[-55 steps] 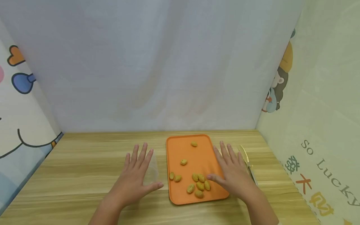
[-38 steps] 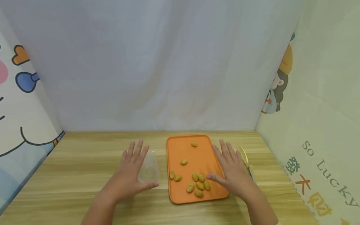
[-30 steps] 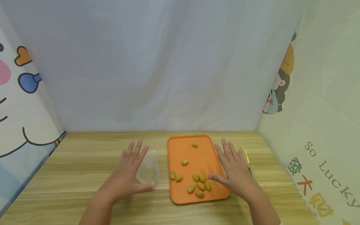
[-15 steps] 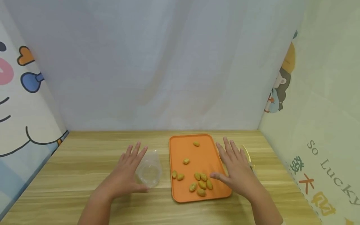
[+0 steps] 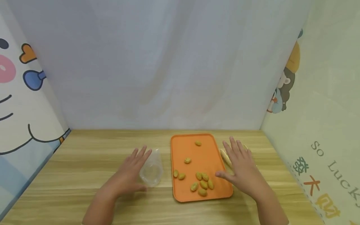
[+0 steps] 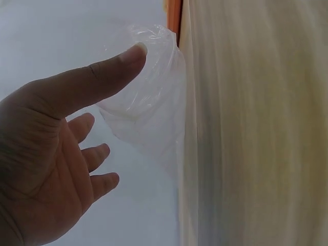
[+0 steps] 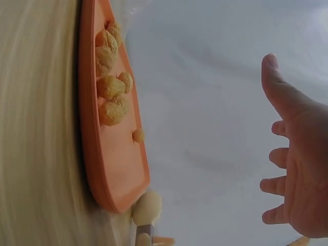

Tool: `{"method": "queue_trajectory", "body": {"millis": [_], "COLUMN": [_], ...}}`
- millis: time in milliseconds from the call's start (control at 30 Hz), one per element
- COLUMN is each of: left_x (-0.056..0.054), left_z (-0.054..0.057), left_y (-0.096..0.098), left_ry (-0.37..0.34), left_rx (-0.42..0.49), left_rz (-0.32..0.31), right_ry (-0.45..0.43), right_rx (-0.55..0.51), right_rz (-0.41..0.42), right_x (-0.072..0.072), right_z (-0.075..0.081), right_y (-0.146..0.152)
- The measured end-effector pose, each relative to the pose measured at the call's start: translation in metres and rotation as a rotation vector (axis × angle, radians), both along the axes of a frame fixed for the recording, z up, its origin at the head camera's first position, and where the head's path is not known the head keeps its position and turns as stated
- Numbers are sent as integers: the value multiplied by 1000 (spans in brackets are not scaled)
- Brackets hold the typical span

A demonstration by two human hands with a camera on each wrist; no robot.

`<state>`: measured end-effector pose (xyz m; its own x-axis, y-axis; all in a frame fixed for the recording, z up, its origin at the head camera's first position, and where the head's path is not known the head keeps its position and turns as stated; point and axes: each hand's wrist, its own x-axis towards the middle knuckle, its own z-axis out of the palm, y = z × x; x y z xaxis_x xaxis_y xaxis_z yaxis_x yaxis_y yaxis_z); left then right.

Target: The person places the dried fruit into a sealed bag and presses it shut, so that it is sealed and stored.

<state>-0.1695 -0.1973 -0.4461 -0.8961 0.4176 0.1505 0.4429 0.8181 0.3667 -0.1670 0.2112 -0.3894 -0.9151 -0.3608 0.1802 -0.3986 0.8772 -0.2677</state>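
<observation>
In the head view my left hand [image 5: 127, 176] hovers spread beside a clear plastic bag [image 5: 152, 172], fingers loosely extended and holding nothing. The left wrist view shows the crinkled bag [image 6: 154, 97] behind my thumb. My right hand [image 5: 243, 172] hovers, fingers spread, at the right edge of an orange tray [image 5: 199, 156]. Several small, wrinkled, yellow-brown oval pieces [image 5: 203, 185], like dried fruit, lie on the tray, mostly near its front. A gold and silver tool [image 5: 226, 157] lies right of the tray, partly hidden under my right hand; its kind is unclear.
A wood-grain table [image 5: 90, 156] bears everything. Behind it hangs a pale grey curtain [image 5: 157, 68]. Printed cloths stand at both sides, one with cartoon shapes [image 5: 33, 79] on the left, one with lettering [image 5: 312, 186] on the right.
My left hand first shifted left, uncovering more of the bag, then turned and came slightly back right. My right hand has drifted right over the tool. The tray and its pieces stay put.
</observation>
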Motion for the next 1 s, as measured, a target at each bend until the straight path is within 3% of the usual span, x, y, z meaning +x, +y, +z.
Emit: {"method": "queue_trajectory", "body": {"millis": [333, 800, 1000], "left_x": [-2, -3, -1], "left_z": [-7, -12, -12], "left_y": [6, 10, 10], "left_ry": [-29, 10, 27], "left_rx": [10, 44, 30], "left_rz": [-12, -44, -26], "right_ry": [-196, -405, -441], "right_rx": [-2, 6, 11], "right_rz": [-186, -262, -284], "right_x": [-5, -10, -11], "right_z": [-7, -17, -23], "right_y": [44, 62, 66]}}
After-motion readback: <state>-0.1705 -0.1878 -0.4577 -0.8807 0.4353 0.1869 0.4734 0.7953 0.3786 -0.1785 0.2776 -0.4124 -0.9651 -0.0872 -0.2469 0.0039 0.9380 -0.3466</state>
